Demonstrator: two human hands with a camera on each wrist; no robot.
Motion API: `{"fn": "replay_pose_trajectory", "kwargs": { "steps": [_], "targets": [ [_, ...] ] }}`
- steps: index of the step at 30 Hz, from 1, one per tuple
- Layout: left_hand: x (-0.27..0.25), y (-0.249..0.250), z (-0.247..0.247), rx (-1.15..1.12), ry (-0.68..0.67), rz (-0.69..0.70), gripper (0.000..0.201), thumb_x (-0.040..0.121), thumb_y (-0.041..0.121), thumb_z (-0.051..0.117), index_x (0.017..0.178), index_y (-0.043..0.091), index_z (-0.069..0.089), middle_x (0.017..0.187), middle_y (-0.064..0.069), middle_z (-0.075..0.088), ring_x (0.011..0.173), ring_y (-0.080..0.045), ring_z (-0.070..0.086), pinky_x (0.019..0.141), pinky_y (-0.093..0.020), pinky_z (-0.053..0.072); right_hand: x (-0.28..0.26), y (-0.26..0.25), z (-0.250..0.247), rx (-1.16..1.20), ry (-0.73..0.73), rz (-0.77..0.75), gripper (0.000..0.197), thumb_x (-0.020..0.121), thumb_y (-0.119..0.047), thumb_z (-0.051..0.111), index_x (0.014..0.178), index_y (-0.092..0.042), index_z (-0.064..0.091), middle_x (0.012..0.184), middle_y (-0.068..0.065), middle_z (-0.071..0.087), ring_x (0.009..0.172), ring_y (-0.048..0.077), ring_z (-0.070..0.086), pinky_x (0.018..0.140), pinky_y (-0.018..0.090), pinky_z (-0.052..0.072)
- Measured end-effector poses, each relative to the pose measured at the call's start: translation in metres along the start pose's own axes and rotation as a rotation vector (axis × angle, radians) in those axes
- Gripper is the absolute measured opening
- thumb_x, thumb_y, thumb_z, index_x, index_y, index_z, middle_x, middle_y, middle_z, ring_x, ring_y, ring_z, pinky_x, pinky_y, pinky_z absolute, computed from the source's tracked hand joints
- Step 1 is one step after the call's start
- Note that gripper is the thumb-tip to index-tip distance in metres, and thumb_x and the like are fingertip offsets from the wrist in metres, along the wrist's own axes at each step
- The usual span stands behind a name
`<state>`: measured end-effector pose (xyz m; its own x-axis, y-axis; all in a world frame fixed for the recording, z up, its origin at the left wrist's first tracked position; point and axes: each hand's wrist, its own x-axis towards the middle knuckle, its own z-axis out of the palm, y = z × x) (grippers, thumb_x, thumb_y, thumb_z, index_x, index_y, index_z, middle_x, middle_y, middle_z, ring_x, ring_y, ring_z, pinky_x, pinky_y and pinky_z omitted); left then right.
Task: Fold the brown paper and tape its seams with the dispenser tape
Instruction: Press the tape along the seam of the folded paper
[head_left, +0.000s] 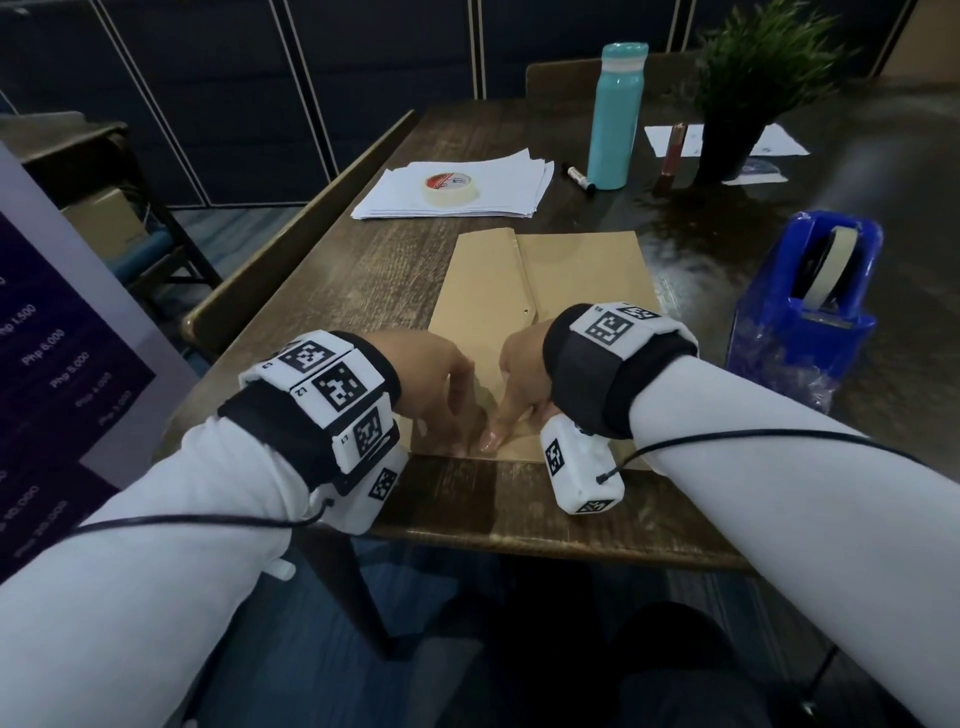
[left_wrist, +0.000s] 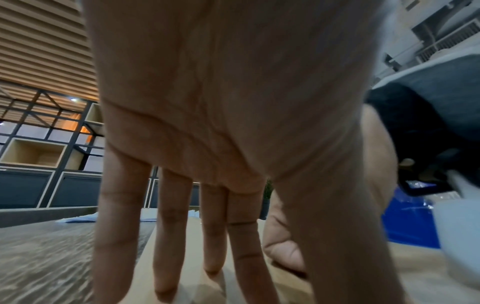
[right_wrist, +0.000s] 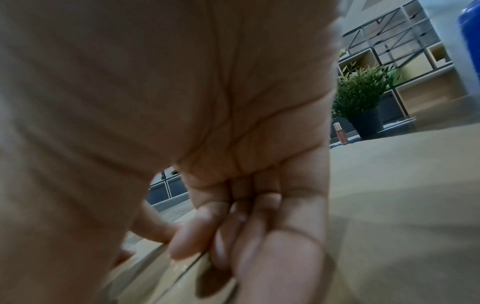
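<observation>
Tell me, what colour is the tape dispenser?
The tape dispenser is blue, clearest in the head view.

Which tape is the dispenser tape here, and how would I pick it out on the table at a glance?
Start at the dark wooden table and find the folded brown paper in its middle. To the paper's right stands the blue tape dispenser, with a roll upright in its slot. The loose tape roll instead lies flat on the stack of white paper beyond.

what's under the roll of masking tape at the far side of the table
The tape roll lies flat on a stack of white paper sheets, which rests on the wooden table. Anything between those sheets is hidden.
</observation>
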<state>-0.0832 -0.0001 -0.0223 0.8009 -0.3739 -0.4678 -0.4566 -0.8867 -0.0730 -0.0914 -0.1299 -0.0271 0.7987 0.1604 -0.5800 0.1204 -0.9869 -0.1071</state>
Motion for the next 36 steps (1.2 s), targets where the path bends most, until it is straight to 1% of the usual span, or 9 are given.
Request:
{"fn": "replay_pose_trajectory", "kwargs": {
  "steps": [3,5,14,18,20,25,28,33,36],
  "targets": [
    [0.001,0.002,-0.001,0.033,0.003,-0.004,0.067,0.065,0.047,0.081,0.125,0.029,0.057,0.113,0.006,0.061,0.102,-0.019,0.056,0.09,-0.039,0.051,0.007,0.004,-0.004,-0.015,-0.024,0.024,0.046,0.076,-0.05,0.072,0.093,-0.012,0.055,0.095,0.003,0.061,0.086,0.02,0.053,0.075,0.028,0.044],
    [0.001,0.002,-0.001,0.042,0.009,-0.002,0.06,0.064,0.049,0.081,0.117,0.03,0.06,0.111,0.006,0.062,0.1,-0.019,0.056,0.089,-0.04,0.051,0.011,0.008,-0.006,0.058,-0.037,0.033,0.042,0.073,-0.048,0.076,0.078,-0.013,0.054,0.081,0.002,0.061,0.078,0.021,0.053,0.079,0.03,0.043],
    [0.001,-0.001,0.0,0.044,0.031,-0.005,0.067,0.058,0.058,0.081,0.116,0.033,0.061,0.112,0.007,0.063,0.098,-0.018,0.055,0.083,-0.033,0.049,0.014,0.02,-0.005,0.16,0.043,-0.051,0.021,0.088,-0.023,0.067,0.078,-0.011,0.052,0.071,0.0,0.055,0.045,0.004,0.053,0.047,0.016,0.044],
    [0.0,-0.004,0.002,0.025,0.044,0.012,0.072,0.058,0.06,0.08,0.121,0.033,0.06,0.113,0.008,0.063,0.1,-0.017,0.055,0.085,-0.034,0.049,0.008,0.02,-0.004,0.218,-0.026,-0.039,0.046,0.079,-0.045,0.072,0.099,-0.007,0.058,0.091,0.008,0.064,0.072,0.015,0.056,0.07,0.023,0.046],
    [-0.001,-0.006,0.003,0.006,0.05,0.016,0.074,0.059,0.058,0.08,0.125,0.033,0.058,0.113,0.009,0.063,0.101,-0.016,0.055,0.087,-0.035,0.049,0.007,0.016,-0.003,0.118,-0.013,-0.023,0.064,0.07,-0.058,0.073,0.106,-0.006,0.06,0.096,0.006,0.068,0.078,0.017,0.057,0.069,0.025,0.045],
    [0.002,-0.007,0.004,0.009,0.058,0.023,0.073,0.061,0.057,0.079,0.126,0.032,0.057,0.11,0.009,0.064,0.1,-0.015,0.057,0.088,-0.036,0.05,0.015,0.002,0.001,-0.135,-0.012,-0.012,0.05,0.074,-0.06,0.068,0.065,-0.014,0.052,0.066,-0.003,0.056,0.059,0.012,0.048,0.058,0.024,0.038],
    [0.003,-0.007,0.005,-0.004,0.057,0.015,0.076,0.057,0.059,0.081,0.124,0.032,0.058,0.109,0.009,0.065,0.099,-0.015,0.056,0.088,-0.037,0.051,0.017,-0.002,-0.003,-0.175,-0.028,0.011,0.049,0.075,-0.06,0.068,0.065,-0.014,0.051,0.064,-0.003,0.055,0.058,0.013,0.048,0.059,0.025,0.039],
    [0.003,-0.006,0.005,-0.021,0.062,0.01,0.068,0.053,0.06,0.083,0.113,0.033,0.064,0.108,0.009,0.065,0.095,-0.016,0.056,0.084,-0.035,0.051,0.026,0.002,-0.011,-0.219,-0.072,0.064,0.055,0.069,-0.069,0.065,0.067,-0.015,0.057,0.07,-0.002,0.061,0.075,0.02,0.057,0.089,0.035,0.048],
    [0.003,-0.007,0.005,-0.011,0.062,0.016,0.071,0.053,0.062,0.081,0.116,0.034,0.062,0.104,0.01,0.065,0.092,-0.014,0.056,0.082,-0.034,0.05,0.029,0.006,-0.013,-0.198,-0.045,0.046,0.053,0.072,-0.066,0.066,0.062,-0.015,0.058,0.064,-0.003,0.061,0.065,0.017,0.055,0.083,0.033,0.047]
  ]
}}
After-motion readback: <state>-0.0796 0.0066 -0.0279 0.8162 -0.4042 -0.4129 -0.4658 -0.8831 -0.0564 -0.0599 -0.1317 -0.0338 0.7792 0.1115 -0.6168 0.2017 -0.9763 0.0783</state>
